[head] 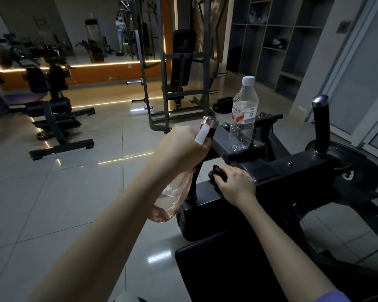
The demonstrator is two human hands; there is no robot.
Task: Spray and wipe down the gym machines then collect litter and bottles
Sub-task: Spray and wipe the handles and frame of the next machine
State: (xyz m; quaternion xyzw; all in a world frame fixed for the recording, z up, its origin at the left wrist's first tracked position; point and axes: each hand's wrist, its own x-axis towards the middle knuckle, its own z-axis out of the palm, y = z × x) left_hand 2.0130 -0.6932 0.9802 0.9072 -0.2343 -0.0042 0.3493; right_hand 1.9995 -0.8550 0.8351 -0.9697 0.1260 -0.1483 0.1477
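Dim gym [74, 192]: L hand [179, 151], grip tight round spray bottle [172, 200]; R hand [236, 182], grip tight on cloth [216, 171] atop machine [292, 168].

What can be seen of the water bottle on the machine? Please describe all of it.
The bottle is clear, thin plastic with a white cap and a red-and-white label around its middle. It looks nearly empty and slightly dented low down. It stands upright on a grey ledge of the black machine; nothing else touches it.
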